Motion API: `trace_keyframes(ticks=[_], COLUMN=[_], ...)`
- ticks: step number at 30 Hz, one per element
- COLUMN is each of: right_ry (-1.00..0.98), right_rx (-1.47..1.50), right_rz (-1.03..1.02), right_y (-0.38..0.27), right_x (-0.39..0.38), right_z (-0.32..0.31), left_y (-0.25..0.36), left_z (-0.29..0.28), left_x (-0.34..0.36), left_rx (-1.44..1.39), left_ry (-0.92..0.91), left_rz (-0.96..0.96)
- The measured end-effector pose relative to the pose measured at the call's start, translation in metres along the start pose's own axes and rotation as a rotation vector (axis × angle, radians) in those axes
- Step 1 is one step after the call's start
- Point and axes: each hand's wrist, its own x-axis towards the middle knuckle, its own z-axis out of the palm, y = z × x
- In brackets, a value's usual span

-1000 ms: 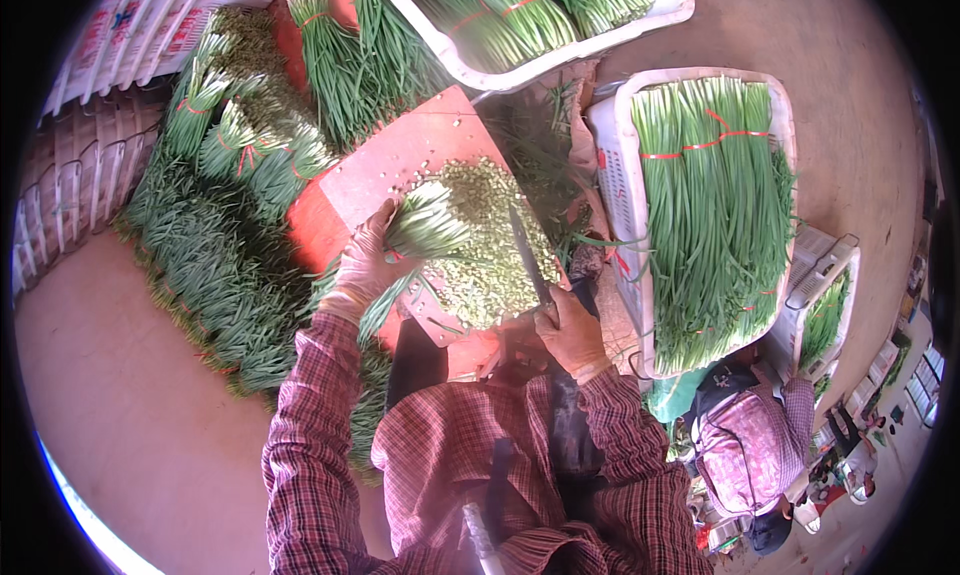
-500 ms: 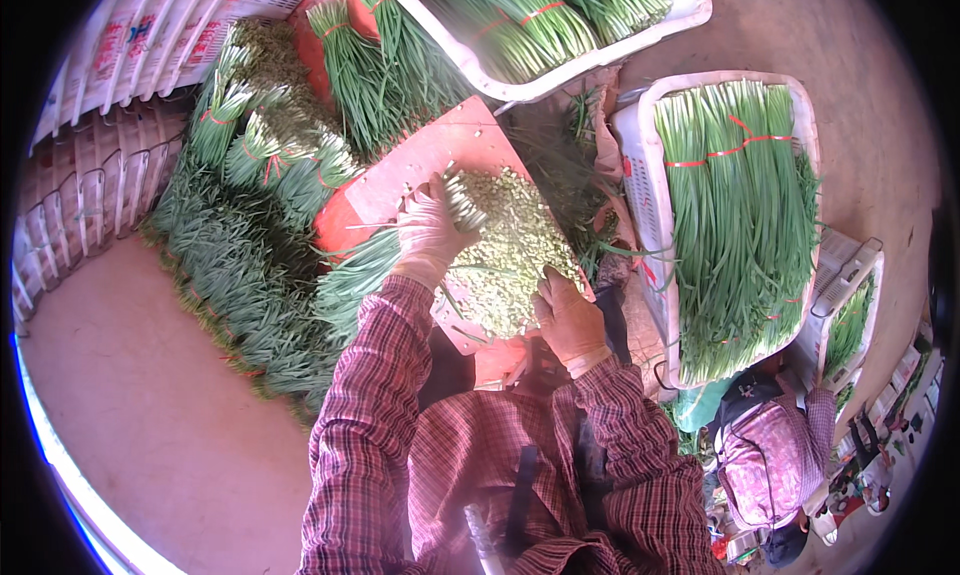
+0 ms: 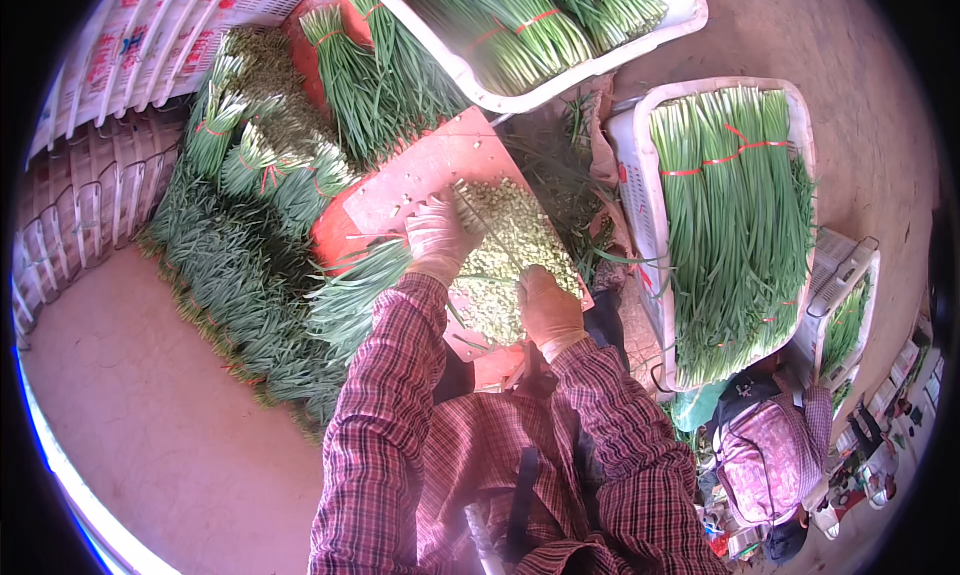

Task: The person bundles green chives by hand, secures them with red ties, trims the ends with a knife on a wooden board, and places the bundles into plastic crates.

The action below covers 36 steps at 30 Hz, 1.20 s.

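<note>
My left hand (image 3: pixel 437 237), in a pale glove, is wrapped round a bunch of garlic chives (image 3: pixel 350 300) lying on a pinkish-red board (image 3: pixel 445 160). The leaves trail off to the left and the cut stem ends stick out past my fingers. My right hand (image 3: pixel 550 307), also gloved, grips a thin-bladed knife (image 3: pixel 493 233). Its blade slants up to the stem ends beside my left fingers; the handle is hidden in my grip. Short pale-green stem pieces (image 3: pixel 505 305) lie heaped over the right part of the board, between and beyond my hands.
Tied chive bunches (image 3: pixel 270 165) are piled left of the board, beside a long bank of chives (image 3: pixel 230 285). White crates (image 3: pixel 640 245) of banded chives stand right and at the far side. Stacked crates (image 3: pixel 100 175) line the left. A person with a pink backpack (image 3: pixel 765 475) is at lower right.
My right hand has moved up and left, bringing the knife blade to the stem ends. My left hand has shifted slightly right and down, still round the chives.
</note>
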Motion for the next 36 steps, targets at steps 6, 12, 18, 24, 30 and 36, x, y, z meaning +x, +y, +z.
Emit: trace_keyframes(ticks=[6, 12, 18, 24, 30, 36], right_ry=[0.025, -0.092, -0.174, -0.149, -0.182, -0.164], right_rx=[0.011, -0.016, -0.022, 0.005, 0.012, 0.078], right_rz=[0.020, 0.085, 0.089, 0.142, 0.166, 0.159], right_y=[0.001, -0.022, -0.019, -0.028, 0.000, 0.022], right_x=[0.006, 0.041, 0.060, 0.082, 0.038, 0.022], right_z=[0.005, 0.005, 0.022, 0.030, 0.022, 0.033], left_y=[0.004, 0.002, -0.005, -0.002, -0.010, -0.021], left_z=[0.003, 0.004, 0.007, 0.002, -0.002, 0.000], left_x=[0.002, 0.007, 0.006, 0.005, 0.007, 0.006], left_rx=[0.055, 0.113, 0.039, 0.043, 0.011, -0.149], left_ry=[0.035, 0.011, 0.057, 0.053, 0.060, 0.099], left_rz=[-0.009, -0.019, -0.015, 0.001, 0.029, 0.109])
